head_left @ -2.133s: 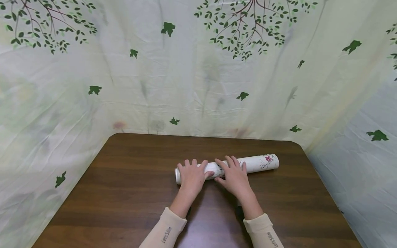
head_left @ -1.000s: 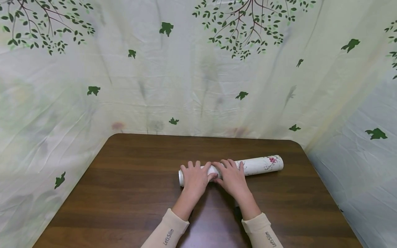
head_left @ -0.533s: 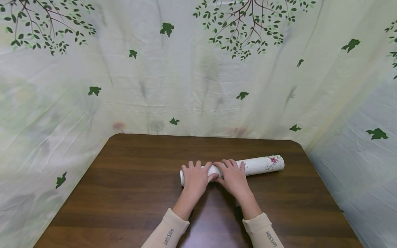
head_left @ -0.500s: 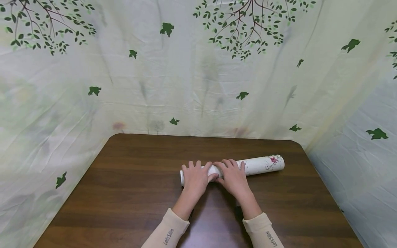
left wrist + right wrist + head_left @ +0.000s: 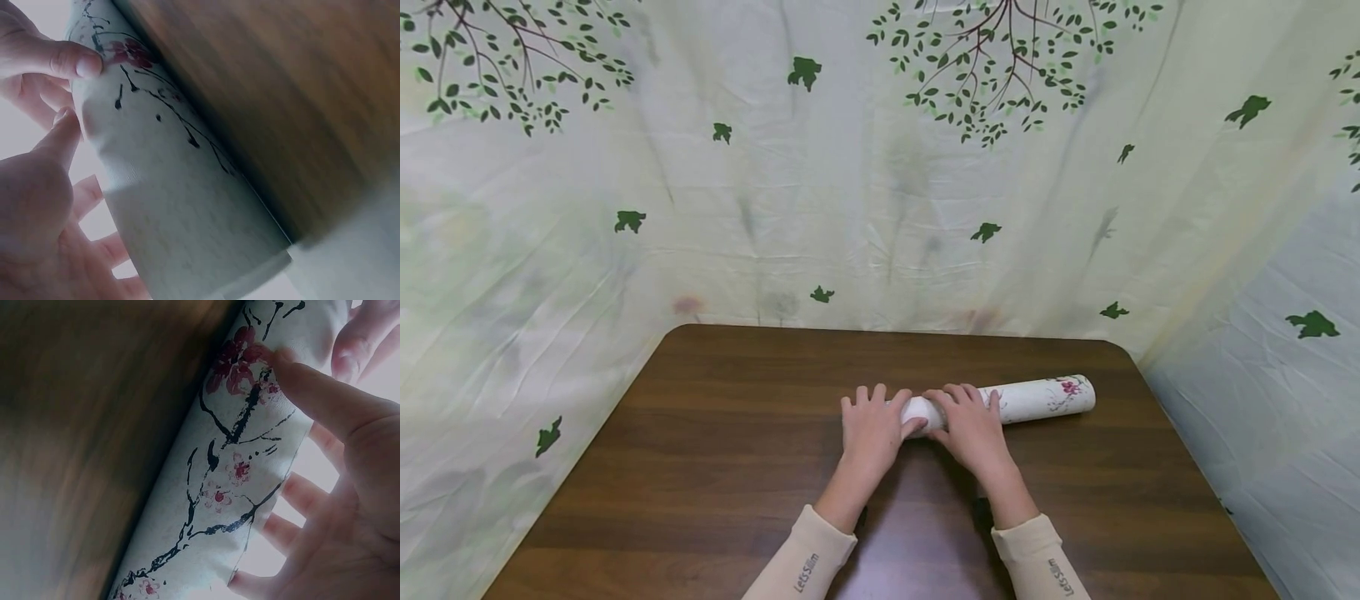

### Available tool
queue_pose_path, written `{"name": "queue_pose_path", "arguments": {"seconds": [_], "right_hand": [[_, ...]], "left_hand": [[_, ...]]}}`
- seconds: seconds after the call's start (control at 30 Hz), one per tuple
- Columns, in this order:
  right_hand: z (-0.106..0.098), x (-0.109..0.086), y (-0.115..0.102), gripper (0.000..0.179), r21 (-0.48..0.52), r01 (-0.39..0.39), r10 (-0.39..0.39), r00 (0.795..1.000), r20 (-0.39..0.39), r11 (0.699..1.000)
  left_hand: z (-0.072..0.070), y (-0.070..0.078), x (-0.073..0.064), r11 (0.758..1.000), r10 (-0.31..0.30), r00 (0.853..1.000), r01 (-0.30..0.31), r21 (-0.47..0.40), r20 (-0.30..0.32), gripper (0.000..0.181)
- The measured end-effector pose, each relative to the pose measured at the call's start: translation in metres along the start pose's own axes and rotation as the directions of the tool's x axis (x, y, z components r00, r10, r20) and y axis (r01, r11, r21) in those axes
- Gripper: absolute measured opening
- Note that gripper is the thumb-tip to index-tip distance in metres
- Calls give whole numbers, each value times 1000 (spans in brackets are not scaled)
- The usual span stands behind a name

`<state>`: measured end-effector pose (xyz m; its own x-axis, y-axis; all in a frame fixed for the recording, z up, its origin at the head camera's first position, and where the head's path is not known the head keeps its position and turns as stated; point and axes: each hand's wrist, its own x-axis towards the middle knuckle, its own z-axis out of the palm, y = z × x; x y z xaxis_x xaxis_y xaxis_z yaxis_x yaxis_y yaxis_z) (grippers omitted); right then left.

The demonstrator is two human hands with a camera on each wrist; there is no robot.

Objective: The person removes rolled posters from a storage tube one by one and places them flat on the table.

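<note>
A white roll of floral-printed paper, like wallpaper, lies slanted across the table, its right end farther from me. Dark branches and red blossoms show on it in the right wrist view. My left hand holds the roll near its left end, fingers over the top and thumb on the near side. A short way to the right, my right hand grips it the same way. Both thumbs lie against the printed surface in the right wrist view. The left end is mostly hidden under my left hand in the head view.
The brown wooden table has rounded far corners. Behind it and at both sides hangs a pale cloth printed with leaves and green bird shapes. Beige sleeves cover my forearms.
The roll has shifted to the right, and its left end has gone under my left hand. My hands came closer together, then my right hand slid slightly right.
</note>
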<state>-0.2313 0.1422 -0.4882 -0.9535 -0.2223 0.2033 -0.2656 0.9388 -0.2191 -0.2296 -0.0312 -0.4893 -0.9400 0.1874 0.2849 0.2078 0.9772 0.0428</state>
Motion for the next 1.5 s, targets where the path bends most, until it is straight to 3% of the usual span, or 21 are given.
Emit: {"name": "queue_pose_path", "arguments": {"seconds": [0.27,0.43,0.77,1.0,1.2,1.3,1.5], "right_hand": [[-3,0,5,60,19,-22,22,1000,12,1000],[-5,0,6,59,27,-30,29,999,25,999],[-5,0,7,59,42,-44,43,999,32,998],[-5,0,9,60,35,-50,49,998,35,998],[-6,0,9,60,47,-50,48,998,35,998],[-6,0,9,60,47,-49,47,998,32,998],[-5,0,9,60,53,-49,47,998,33,997]], "left_hand": [[-2,-11,2,998,-40,999,38,-56,-34,54],[-8,-23,5,988,-78,996,73,-137,-32,53],[-24,-58,11,930,-153,984,173,-323,88,52],[-28,-83,14,834,-166,957,264,-484,237,51],[-30,-96,15,803,-109,933,286,-522,343,53],[-31,-100,15,776,-74,919,297,-557,387,53],[-27,-107,16,651,55,899,298,-698,435,57]]}}
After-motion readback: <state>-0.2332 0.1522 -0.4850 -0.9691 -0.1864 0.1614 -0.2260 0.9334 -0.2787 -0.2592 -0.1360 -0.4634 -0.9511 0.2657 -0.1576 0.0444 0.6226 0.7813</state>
